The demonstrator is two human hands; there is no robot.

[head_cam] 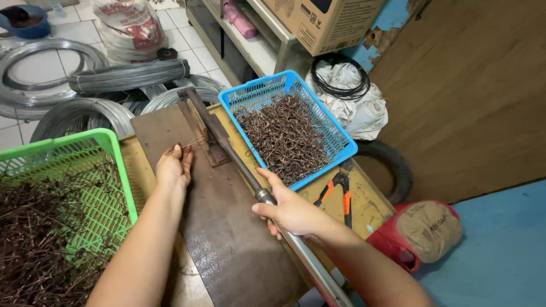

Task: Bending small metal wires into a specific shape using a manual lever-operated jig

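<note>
Nearest to me, the person's right hand (293,211) was closed around the long metal lever (267,199) of a bench-mounted wire bender, gripping it just below a shiny collar about midway along the bar. The left hand (173,167) was pinched shut on a short piece of thin wire (190,143), feeding its far end toward the bender's jaw block (213,149) on the dark steel plate (227,244).

To my eye the step was a seating-and-pull job, and doing it well seemed to mean keeping the wire flat on the plate and pushed fully home before any weight went on the lever, with the left fingers staying clear of the pivot. A grip lower down the handle would probably have given more leverage.

The wire lay nearly level, its long axis running from the left fingertips up and right toward the block, its free end pointing at the lever's base. The lever itself ran diagonally, pivot end far and left, handle end near and right.

To the left sat a green basket (108,142) of straight dark wire pieces; orange-handled cutters (339,193) lay right of the lever. Beyond stood a blue basket (341,142) heaped with bent coppery hooks, and farthest off, coils of grey wire (51,68) lay on the tiled floor.
</note>
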